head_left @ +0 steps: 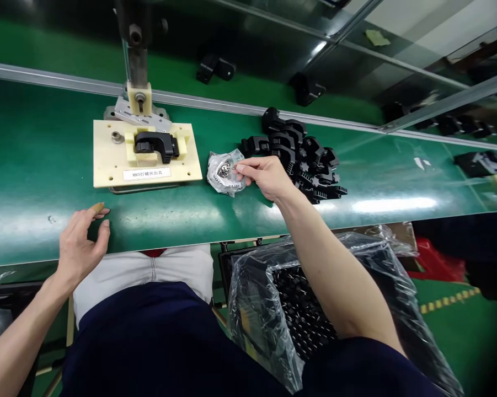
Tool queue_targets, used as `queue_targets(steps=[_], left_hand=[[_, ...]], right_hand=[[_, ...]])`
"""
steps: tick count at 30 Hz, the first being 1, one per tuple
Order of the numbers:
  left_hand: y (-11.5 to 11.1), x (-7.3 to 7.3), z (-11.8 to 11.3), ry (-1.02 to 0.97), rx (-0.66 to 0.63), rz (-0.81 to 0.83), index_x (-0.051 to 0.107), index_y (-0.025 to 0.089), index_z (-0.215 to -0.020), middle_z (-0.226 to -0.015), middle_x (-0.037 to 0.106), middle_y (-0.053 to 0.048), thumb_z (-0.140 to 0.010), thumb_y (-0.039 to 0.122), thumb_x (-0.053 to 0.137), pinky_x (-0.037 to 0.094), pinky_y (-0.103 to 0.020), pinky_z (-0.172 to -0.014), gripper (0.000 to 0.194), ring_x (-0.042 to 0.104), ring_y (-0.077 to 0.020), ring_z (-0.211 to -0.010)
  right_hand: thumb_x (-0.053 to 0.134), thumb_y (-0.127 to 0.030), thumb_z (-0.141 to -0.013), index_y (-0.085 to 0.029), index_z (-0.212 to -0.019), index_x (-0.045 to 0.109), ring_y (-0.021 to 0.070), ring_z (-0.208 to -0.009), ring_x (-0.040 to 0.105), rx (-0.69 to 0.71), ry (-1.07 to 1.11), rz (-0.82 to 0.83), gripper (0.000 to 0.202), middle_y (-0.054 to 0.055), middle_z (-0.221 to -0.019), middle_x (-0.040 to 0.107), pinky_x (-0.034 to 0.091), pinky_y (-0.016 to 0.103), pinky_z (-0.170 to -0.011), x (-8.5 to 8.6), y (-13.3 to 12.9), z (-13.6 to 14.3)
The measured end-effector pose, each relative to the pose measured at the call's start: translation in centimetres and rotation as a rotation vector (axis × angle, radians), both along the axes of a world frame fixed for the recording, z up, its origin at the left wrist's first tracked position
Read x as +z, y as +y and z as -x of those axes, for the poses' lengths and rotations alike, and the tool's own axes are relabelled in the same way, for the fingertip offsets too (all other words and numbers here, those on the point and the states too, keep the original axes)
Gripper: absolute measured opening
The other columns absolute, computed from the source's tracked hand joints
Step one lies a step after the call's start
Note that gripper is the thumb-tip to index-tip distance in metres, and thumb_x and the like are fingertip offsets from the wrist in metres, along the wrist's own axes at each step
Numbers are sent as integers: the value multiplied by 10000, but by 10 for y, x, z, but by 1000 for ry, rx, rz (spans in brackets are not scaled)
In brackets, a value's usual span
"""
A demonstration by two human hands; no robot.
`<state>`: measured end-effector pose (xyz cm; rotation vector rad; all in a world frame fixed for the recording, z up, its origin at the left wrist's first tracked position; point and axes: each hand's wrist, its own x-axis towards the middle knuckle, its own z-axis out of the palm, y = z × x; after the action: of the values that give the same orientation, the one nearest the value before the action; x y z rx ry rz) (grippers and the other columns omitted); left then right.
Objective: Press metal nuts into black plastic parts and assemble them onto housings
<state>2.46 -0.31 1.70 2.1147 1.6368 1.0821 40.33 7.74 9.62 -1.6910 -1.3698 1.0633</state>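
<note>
My right hand (268,175) is at the open plastic bag (232,188) of small metal pieces (224,170), just left of the pile of black parts (289,144); its fingertips are close together, but I can't tell whether they pinch anything. My left hand (83,238) rests near the table's front edge, thumb and fingers apart, while the clamped-looking black part (155,144) sits in the cream fixture (103,160), its underside hidden.
</note>
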Motion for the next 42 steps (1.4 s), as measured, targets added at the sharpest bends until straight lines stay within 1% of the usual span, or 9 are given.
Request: queue_targets(steps=[4,8,14,17,24,32,35,39,42], left_hand=[[-1,4,-2,-77,4,13,611,177,-1095,-917,706,-74,-840,187,546,541,-381,-782,263,654,-210,-809],[-11,27,-24,-212,-88,-60,630,200,-1086,-837,690,-42,-812,95,586,550,-322,-715,297,656,-179,-750],[-20,70,-79,-277,-331,-220,599,162,-1043,-811,659,-46,-798,6,572,545,-302,-688,292,636,-167,-768],[-21,66,-92,-186,-350,-299,587,148,-1027,-855,671,-76,-802,2,562,560,-327,-711,270,635,-182,-793],[-27,48,-84,120,-238,-352,591,84,-1027,-827,681,-106,-806,-13,559,568,-336,-756,244,641,-205,-818],[-19,42,-77,-41,-147,-435,609,125,-967,-747,675,-57,-784,-11,610,560,-297,-693,228,652,-172,-735],[-17,43,-77,-436,-42,-148,607,172,-997,-818,710,-35,-800,67,630,560,-281,-707,225,680,-153,-762],[-8,55,-78,-1180,127,552,595,163,-952,-708,697,2,-720,157,714,520,-241,-654,261,643,-110,-647],[-4,62,-78,-1392,201,782,594,148,-904,-654,684,9,-625,132,756,468,-222,-638,323,600,-86,-597]], right_hand=[[703,-182,-611,-125,-631,697,83,-520,533,-97,162,0,61,38,-612,644,361,191,-416,1,-5,2],[719,-192,-584,-135,-606,706,67,-490,516,-140,279,-24,62,29,-596,637,370,183,-401,18,-25,22],[704,-216,-589,-155,-603,714,59,-399,460,-70,625,330,63,10,-546,622,305,186,-337,19,-78,93],[667,-214,-583,-148,-579,703,55,-374,431,-40,723,433,76,2,-511,597,269,187,-326,4,-91,125],[563,-216,-596,-157,-504,633,49,-381,368,-14,748,352,130,-40,-428,475,285,197,-375,-13,-89,162],[580,-220,-721,-193,-743,730,101,-641,537,18,791,222,154,2,-706,642,453,259,-617,-12,-101,174],[574,-208,-768,-222,-839,737,118,-696,581,-9,703,59,178,11,-827,680,478,280,-652,-20,-107,180],[599,-180,-807,-221,-857,712,125,-718,592,-81,365,-213,130,11,-851,672,475,284,-662,-27,-108,186],[597,-162,-815,-206,-799,679,119,-671,567,-37,282,-277,95,-3,-748,640,457,276,-631,-28,-106,188]])
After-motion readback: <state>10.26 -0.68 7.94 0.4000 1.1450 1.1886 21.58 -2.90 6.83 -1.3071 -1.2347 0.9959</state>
